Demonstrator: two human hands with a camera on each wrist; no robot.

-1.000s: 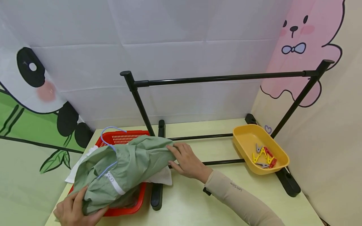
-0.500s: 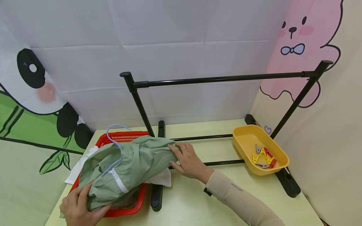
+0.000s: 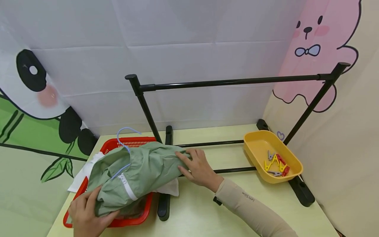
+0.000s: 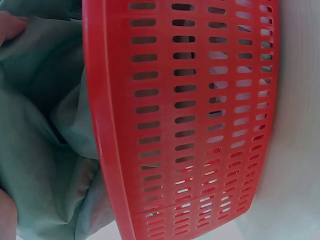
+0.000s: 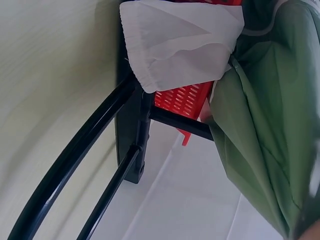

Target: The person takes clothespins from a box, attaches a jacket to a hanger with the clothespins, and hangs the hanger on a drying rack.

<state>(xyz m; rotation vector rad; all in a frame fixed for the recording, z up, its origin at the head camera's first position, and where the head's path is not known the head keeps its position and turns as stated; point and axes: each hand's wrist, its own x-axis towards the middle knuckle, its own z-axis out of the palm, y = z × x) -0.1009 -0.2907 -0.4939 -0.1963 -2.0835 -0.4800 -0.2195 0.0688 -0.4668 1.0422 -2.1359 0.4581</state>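
A light green jacket (image 3: pixel 154 168) with a white zip (image 3: pixel 128 187) lies bunched over the red basket (image 3: pixel 130 223) in the head view. From its neck sticks the hook of a lilac clothes hanger (image 3: pixel 118 135); most of the hanger is hidden in the cloth. My left hand (image 3: pixel 88 212) grips the jacket's lower left edge above the basket's front corner. At the other end, my right hand (image 3: pixel 199 171) pinches the cloth between thumb and fingers. In the left wrist view, fingertips (image 4: pixel 10 26) show on the green cloth beside the basket wall.
A black rack (image 3: pixel 237 81) stands behind and right of the basket, its foot (image 3: pixel 164 206) next to it. White cloth (image 5: pixel 182 45) hangs over the basket's side. A yellow tray (image 3: pixel 251 144) at the right holds several clothespins (image 3: pixel 279 161).
My left hand has shifted right and slightly up, carrying the jacket's left side and the hanger along. The right hand has stayed nearly in place, moving slightly right.
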